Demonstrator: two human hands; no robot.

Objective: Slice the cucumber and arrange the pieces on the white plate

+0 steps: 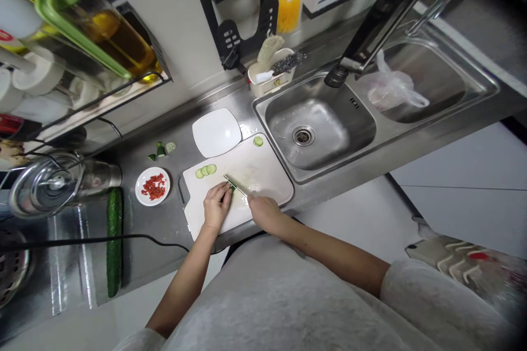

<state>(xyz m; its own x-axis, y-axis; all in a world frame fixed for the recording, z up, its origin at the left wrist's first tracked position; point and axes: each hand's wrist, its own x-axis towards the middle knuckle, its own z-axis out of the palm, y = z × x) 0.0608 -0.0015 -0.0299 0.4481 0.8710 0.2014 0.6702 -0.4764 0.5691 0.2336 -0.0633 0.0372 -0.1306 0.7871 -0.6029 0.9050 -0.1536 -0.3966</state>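
My right hand (263,212) is closed round the handle of a kitchen knife (236,185), its blade slanting up and left over the white cutting board (272,173). Beside the blade, my left hand (217,205) has its fingers curled down on a piece of cucumber (233,188), mostly hidden by the fingers and blade. Several cucumber slices (206,170) overlap on the board's left part. One more slice or stack of slices (258,141) lies by the top right corner.
A white plate (217,131) sits behind the board. On the left are a dish of red berries (152,186), cucumber scraps (161,150) and a whole cucumber (114,241). The sink (321,131) adjoins the board, with a plastic bag (393,90) beyond. A black cord (140,236) crosses the counter.
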